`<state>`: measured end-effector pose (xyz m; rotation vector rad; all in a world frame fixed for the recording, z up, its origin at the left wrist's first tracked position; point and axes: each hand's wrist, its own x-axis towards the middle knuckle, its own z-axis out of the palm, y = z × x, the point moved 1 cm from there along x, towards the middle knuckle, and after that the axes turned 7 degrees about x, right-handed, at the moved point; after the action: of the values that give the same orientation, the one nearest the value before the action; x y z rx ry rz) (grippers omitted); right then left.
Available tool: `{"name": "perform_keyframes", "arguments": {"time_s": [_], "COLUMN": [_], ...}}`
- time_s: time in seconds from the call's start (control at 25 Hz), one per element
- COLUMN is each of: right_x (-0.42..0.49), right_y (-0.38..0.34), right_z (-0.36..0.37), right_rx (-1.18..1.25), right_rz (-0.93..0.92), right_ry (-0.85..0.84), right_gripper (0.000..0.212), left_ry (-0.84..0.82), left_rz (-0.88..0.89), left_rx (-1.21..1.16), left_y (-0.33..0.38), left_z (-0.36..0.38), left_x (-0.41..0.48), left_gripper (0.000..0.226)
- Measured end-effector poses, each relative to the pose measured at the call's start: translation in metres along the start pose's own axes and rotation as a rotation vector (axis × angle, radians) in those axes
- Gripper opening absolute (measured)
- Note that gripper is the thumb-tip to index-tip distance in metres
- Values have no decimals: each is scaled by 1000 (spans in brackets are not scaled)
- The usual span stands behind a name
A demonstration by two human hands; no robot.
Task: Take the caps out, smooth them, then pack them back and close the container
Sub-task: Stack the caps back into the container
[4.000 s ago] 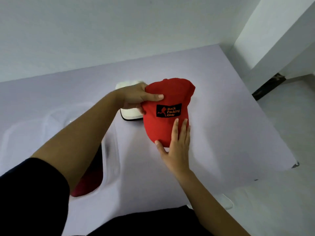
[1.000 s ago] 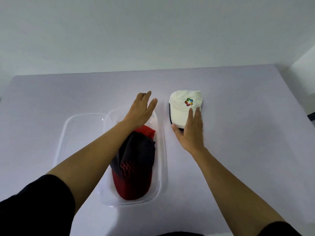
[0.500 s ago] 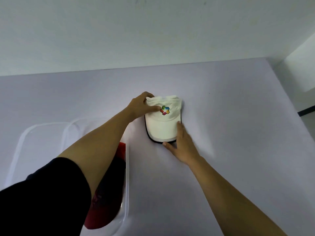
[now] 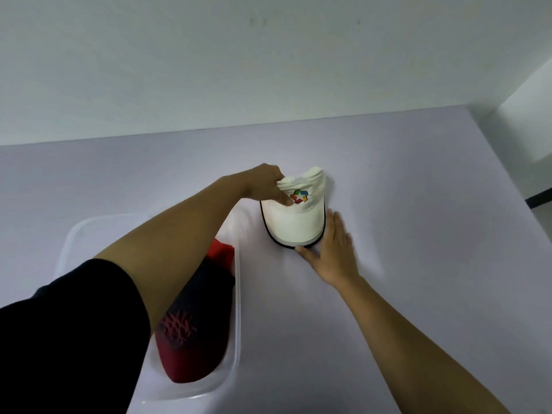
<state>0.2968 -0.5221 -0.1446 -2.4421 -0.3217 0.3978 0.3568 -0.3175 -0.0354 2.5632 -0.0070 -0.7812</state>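
Note:
A white cap [image 4: 294, 222] with a coloured logo and a dark-edged brim lies on the pale table, brim toward me. My left hand [image 4: 265, 186] grips the cap's crown at its left side, thumb beside the logo. My right hand [image 4: 333, 249] holds the brim's front right edge, thumb under its rim and fingers straight along its side. A clear plastic container [image 4: 237, 294] stands to the left, holding a dark cap with a red pattern [image 4: 191, 324] on top of a red cap [image 4: 221, 253]. My left arm hides part of the container.
The table [image 4: 418, 219] spreads wide to the right and behind the cap, up to a white wall. A wall corner and a dark floor strip [image 4: 539, 198] show at the far right. A second clear plastic rim [image 4: 67, 243] lies left of the container.
Four seconds ago both hands held a red cap; it now lies in the container. Both hands then moved to the white cap, the left gripping its crown and the right sliding to the brim's right edge.

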Motion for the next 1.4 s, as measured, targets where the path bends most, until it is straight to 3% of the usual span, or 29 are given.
{"name": "perform_keyframes", "arguments": {"time_s": [0.16, 0.28, 0.4, 0.52, 0.6, 0.72, 0.88, 1.04, 1.16, 1.4], "right_x": [-22, -49, -60, -54, -48, -39, -41, -54, -63, -69], "right_y": [-47, -101, -147, -172, -179, -185, -192, -188, -185, -181], "right_z": [2, 22, 52, 71, 75, 77, 78, 75, 72, 71], "right_rx": [111, 240, 254, 155, 73, -87, -219, -154, -119, -53], "right_rz": [28, -260, -444, -274, -155, -139, -209, -271, -333, -389], "right_ry": [199, 290, 36, -267, -393, -514, -506, -412, -373, -359], "right_gripper": [102, 78, 71, 98, 109, 123, 127, 121, 115, 104], "left_ry": [235, 359, 426, 417, 411, 399, 425, 503, 469, 541], "left_rz": [10, -26, -67, -114, -132, -118, -74, -20, 13, 54], "left_rx": [54, 25, 41, 77, 90, 65, -10, -14, 30, 12], "left_y": [-7, -36, -68, -93, -107, -124, -140, -149, -148, -145], "left_z": [-63, -103, -120, -118, -110, -95, -76, -62, -57, -66], "left_x": [-54, -103, -145, -174, -187, -195, -191, -183, -179, -173], "left_gripper": [28, 39, 41, 41, 37, 29, 21, 24, 27, 24]}}
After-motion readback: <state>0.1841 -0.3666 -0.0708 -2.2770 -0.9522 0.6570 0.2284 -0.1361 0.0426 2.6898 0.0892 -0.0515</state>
